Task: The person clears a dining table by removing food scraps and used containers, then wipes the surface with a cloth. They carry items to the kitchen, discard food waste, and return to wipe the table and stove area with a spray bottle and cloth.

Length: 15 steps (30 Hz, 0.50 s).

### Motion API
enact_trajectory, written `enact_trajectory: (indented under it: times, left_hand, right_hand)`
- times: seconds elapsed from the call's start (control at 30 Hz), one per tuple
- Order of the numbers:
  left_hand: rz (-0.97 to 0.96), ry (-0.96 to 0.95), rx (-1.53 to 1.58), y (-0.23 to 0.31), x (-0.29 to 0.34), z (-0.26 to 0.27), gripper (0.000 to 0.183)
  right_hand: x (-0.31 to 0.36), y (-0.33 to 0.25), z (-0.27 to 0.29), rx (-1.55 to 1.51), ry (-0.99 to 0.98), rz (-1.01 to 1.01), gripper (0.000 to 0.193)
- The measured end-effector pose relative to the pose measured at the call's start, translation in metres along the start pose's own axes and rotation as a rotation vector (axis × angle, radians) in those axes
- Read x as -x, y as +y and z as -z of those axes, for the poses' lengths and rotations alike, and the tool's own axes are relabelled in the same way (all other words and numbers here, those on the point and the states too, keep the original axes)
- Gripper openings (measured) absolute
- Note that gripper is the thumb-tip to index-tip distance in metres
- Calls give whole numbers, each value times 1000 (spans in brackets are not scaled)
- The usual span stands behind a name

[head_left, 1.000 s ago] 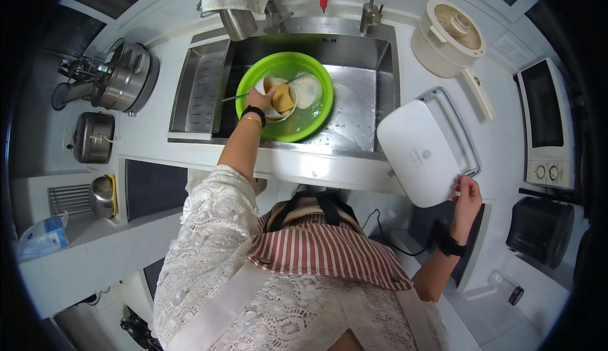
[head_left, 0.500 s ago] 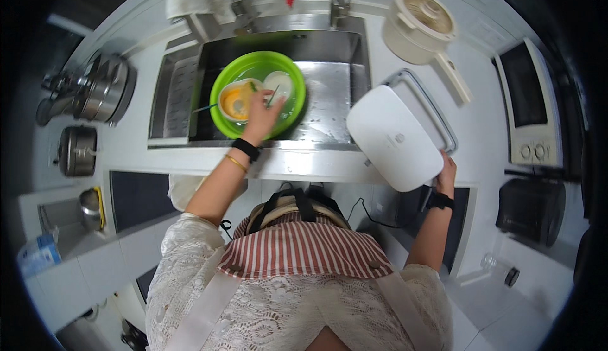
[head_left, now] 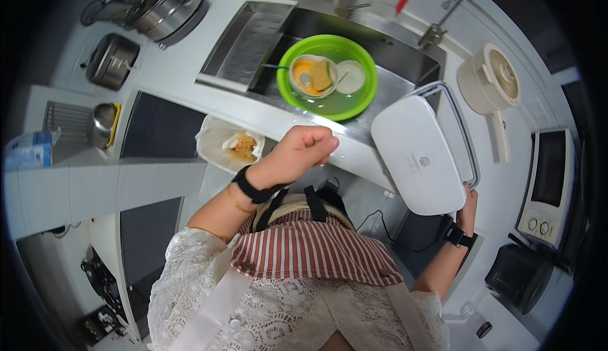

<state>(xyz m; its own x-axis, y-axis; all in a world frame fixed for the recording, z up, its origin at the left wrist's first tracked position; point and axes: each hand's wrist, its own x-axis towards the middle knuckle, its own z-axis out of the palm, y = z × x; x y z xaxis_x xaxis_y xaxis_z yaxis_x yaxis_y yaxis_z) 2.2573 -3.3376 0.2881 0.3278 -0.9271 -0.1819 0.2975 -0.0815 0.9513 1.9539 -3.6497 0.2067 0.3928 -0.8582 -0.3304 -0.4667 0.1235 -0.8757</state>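
My left hand [head_left: 301,153], fingers curled in, hovers in front of the counter edge; whatever might be inside it is hidden. My right hand [head_left: 467,210] grips the lower right corner of a white rounded-rectangular case [head_left: 418,151] with a grey loop along its far side. The case is tilted over the sink's right end and the counter edge. In the sink, a green basin [head_left: 366,101] holds water, a pale round dish [head_left: 349,77] and a white bowl [head_left: 295,85] with orange inside. A yellow-green sponge [head_left: 322,75] rests in that bowl.
A cream pot [head_left: 484,75] with a long handle stands right of the faucet [head_left: 434,34]. Farther right is a microwave [head_left: 550,173]. Steel pots [head_left: 113,61] sit on the left counter. Below the counter edge hangs a white bin [head_left: 212,145] with food scraps.
My left hand has drawn back from the bowl toward me and closed. The view has turned, shifting the sink rightward. My right hand still grips the white case.
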Motion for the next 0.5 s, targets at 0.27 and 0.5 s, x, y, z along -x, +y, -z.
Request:
enact_trajectory:
  times: [0.27, 0.5]
  left_hand:
    - [-435, -719, 351, 92, 152, 8, 18]
    - [-694, -722, 689, 81, 271, 36, 32]
  right_hand:
    - [89, -57, -192, -90, -391, 45, 27]
    - [147, -36, -398, 97, -830, 41, 31]
